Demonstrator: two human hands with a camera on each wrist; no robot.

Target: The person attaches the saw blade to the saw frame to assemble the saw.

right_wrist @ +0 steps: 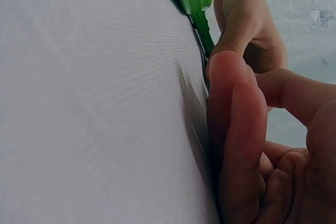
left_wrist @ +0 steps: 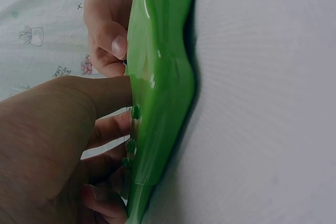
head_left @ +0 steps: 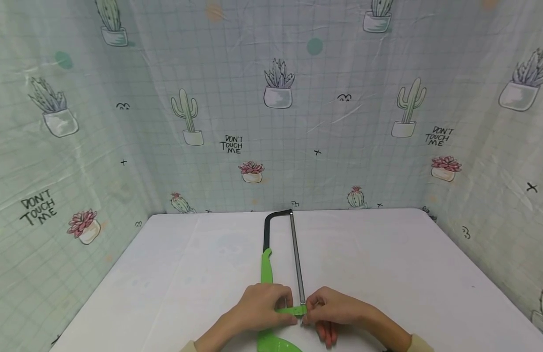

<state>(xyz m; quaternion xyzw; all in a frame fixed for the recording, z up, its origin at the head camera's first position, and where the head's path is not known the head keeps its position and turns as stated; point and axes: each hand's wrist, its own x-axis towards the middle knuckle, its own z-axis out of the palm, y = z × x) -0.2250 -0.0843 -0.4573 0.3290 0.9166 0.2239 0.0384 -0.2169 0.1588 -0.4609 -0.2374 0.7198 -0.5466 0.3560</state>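
A hacksaw [head_left: 266, 269] lies flat on the white table, its green handle end toward me and its black frame [head_left: 266, 230] pointing away. Its long grey blade [head_left: 297, 259] runs along the right side down to a short green arm [head_left: 293, 310]. My left hand [head_left: 264, 305] reaches over the green body and grips that arm between thumb and fingers. At the arm's right end, by the blade's near end, my right hand [head_left: 335, 308] pinches with thumb and index finger. What sits between those fingertips is hidden. In the left wrist view the glossy green handle [left_wrist: 163, 66] stands beside the left hand.
The white table [head_left: 364, 259] spreads out on both sides of the saw. A curtain [head_left: 315, 127] printed with cacti and potted plants hangs behind the table and along its left and right sides.
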